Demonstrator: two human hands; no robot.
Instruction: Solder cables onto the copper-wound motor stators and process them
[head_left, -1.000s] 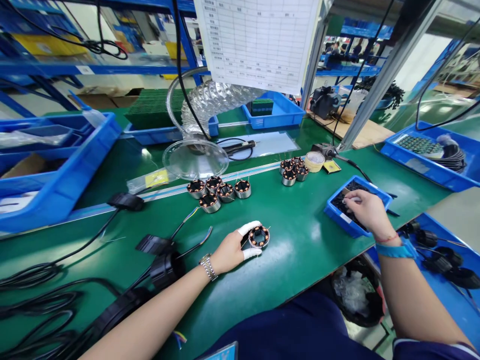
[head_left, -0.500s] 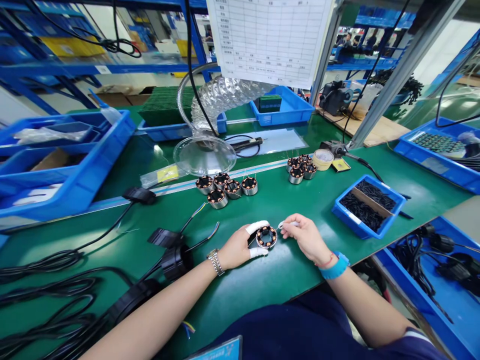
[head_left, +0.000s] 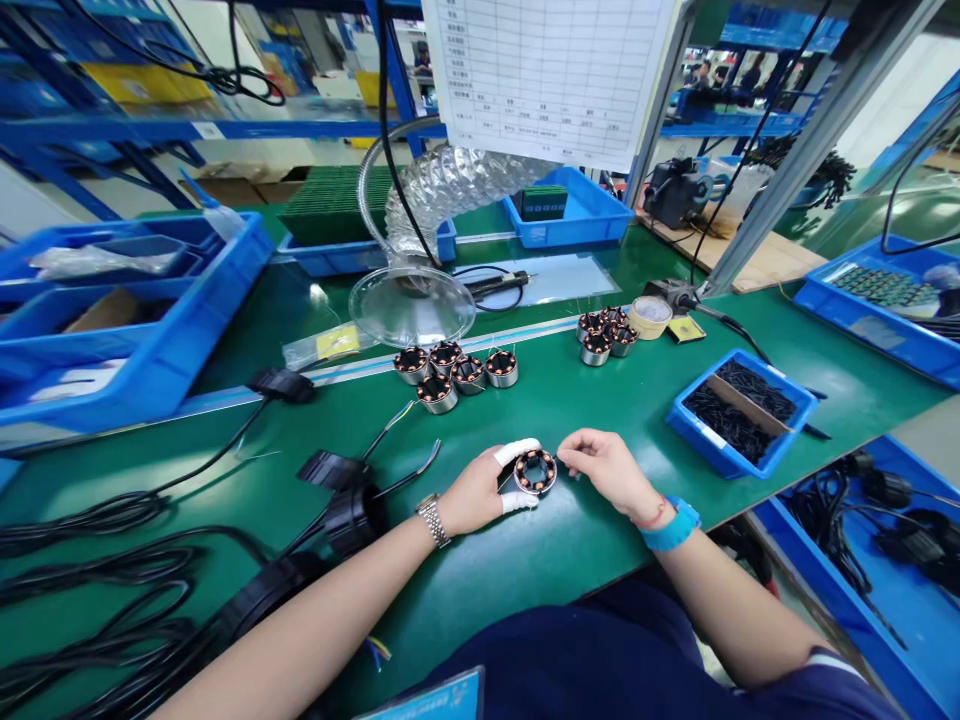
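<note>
My left hand (head_left: 491, 482), with white finger covers on thumb and forefinger, grips a motor stator (head_left: 535, 472) from its left side. The stator is a metal ring with copper windings around an open centre. Close to its right edge is my right hand (head_left: 606, 468), thumb and forefinger pinched together. Whatever lies in that pinch is too small to make out, perhaps hidden by the fingers. Behind the hands, several more stators (head_left: 436, 393) stand in a group on the green bench (head_left: 480, 580). Another cluster of stators (head_left: 595, 347) stands farther right.
A blue bin (head_left: 739, 412) of small black pieces stands to the right, split by a divider. Black cables (head_left: 112, 575) and black round housings (head_left: 354, 520) cover the left. A clear fume hood (head_left: 412, 305) on a foil duct (head_left: 465, 195) rises behind the stators.
My right hand's fingers have turned and closed in more; the white-covered tip seen before is now hidden. My left hand still holds the stator in nearly the same place.
</note>
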